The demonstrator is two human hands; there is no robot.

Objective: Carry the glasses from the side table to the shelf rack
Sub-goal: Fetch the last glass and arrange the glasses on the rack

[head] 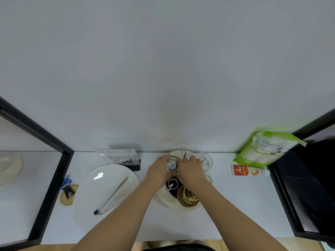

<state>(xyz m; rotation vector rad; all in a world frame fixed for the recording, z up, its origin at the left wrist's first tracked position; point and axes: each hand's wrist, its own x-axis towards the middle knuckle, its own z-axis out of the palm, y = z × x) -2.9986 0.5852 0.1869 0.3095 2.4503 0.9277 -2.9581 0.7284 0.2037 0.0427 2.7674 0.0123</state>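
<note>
From the head view, both hands are meeting over the round tray (pixel 164 198) on the white desk (pixel 235 205). The left hand (pixel 157 172) is wrapping its grip around a small clear glass (pixel 171 165), fingers curling round its far side. The right hand (pixel 190 172) is closing in from the other side, fingertips touching the same glass near the rim; whether it is truly pinching or just steadying is hard to say.

This looks like the pick-up step, the carry not yet begun. Next, I'd judge, the glass is needing a clean lift straight up, clear of the neighbouring glass (pixel 205 161) behind the right hand and the brass cup (pixel 190 195) nearer the person.

Hard to make out: the glass's base is hiding behind the fingers, so whether it is sitting on the tray or already lifting is unclear. The shelf rack is not identifiable here; black frames are cutting off at both edges. A white plate (pixel 90 192) with tongs (pixel 113 195) is lying left.
</note>
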